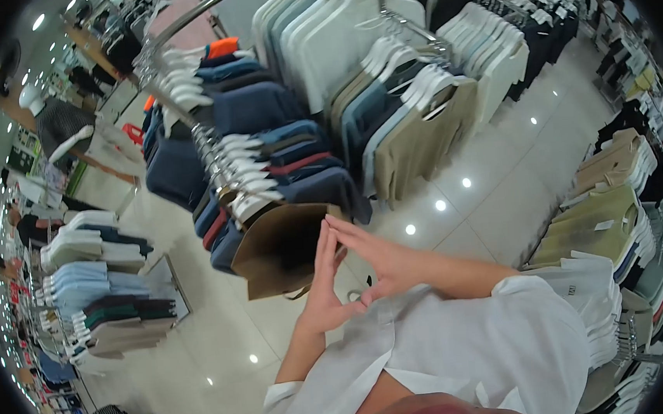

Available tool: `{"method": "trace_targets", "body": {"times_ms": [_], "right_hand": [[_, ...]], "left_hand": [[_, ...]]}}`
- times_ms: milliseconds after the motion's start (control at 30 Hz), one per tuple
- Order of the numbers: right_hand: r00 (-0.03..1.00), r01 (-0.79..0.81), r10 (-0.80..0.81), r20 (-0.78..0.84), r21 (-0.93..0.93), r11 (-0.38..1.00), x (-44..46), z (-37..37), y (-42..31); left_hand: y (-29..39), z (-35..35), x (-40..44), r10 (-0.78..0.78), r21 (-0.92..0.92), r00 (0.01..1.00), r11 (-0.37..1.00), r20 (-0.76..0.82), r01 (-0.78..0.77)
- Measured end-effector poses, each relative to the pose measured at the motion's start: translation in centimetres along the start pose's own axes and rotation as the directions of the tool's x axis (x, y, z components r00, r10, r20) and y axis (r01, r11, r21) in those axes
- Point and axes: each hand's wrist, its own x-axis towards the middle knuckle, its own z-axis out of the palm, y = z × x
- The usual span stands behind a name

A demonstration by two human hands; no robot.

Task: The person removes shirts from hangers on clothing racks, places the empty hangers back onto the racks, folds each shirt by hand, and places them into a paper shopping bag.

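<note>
My left hand point(326, 289) and my right hand point(378, 258) are raised in front of the white shirt, fingers stretched out. Their fingertips meet at the top and the thumbs come close together lower down, leaving a gap between the palms. Neither holds anything. Just beyond the fingertips, a brown paper bag point(256, 252) with a dark open mouth hangs at the near end of a clothes rail. Navy garments point(257, 108) on white hangers fill that rail behind the bag.
Beige shirts point(420, 142) hang on the rack ahead. More racks stand at left with light blue shirts point(92, 280) and at right with olive shirts point(586, 226). A mannequin point(64, 123) is at upper left. A person point(33, 226) stands among the left racks.
</note>
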Motion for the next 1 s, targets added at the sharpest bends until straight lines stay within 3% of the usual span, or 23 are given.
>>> {"method": "trace_targets", "body": {"times_ms": [300,433,533,833,1000], "right_hand": [[0.971,-0.185,0.183,-0.151,0.003,0.983,-17.0,-11.7,1.3],[0.931,-0.271,0.278,-0.235,0.06,0.961,-24.2,-16.1,1.5],[0.883,-0.354,0.358,-0.303,0.07,0.933,-28.0,-19.1,0.7],[0.732,-0.295,0.332,-0.594,0.163,0.942,-35.1,-26.3,3.0],[0.587,-0.447,0.426,-0.688,0.163,0.88,-37.3,-31.7,5.6]], "left_hand": [[-3.1,16.3,10.2,-0.157,-0.164,0.959,0.966,0.237,0.199],[-5.5,23.4,14.7,-0.117,-0.183,0.925,0.964,0.36,0.193],[-5.5,27.8,18.2,-0.128,-0.257,0.893,0.931,0.432,0.258],[-8.5,35.9,30.3,-0.081,-0.234,0.719,0.915,0.69,0.327],[-12.2,40.3,38.0,-0.045,-0.271,0.639,0.881,0.768,0.388]]}}
